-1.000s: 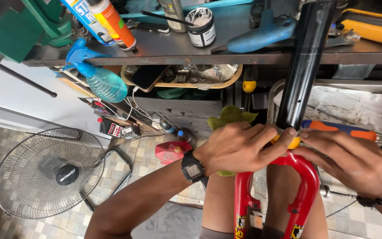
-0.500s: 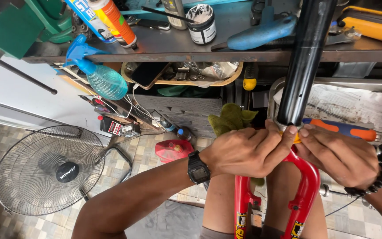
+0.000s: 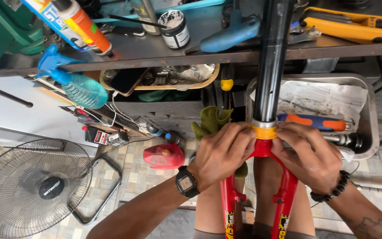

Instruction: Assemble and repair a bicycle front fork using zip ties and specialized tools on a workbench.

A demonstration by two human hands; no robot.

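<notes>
Red bicycle fork (image 3: 261,177), held upright between the person's knees, black steerer tube (image 3: 273,62) rising past the workbench edge (image 3: 111,59). Left hand (image 3: 222,155) and right hand (image 3: 312,155) flank the crown, fingertips curled against the yellow crown-race ring (image 3: 264,132), apparently steadying it squarely. Green rag (image 3: 211,121) tucked behind left hand; metal tray (image 3: 368,110) beside.

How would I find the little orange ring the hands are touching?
Find the red bike fork with its black tube. Where they meet, the orange ring sits between left hand and right hand. It is the only orange band circling the tube.
</notes>
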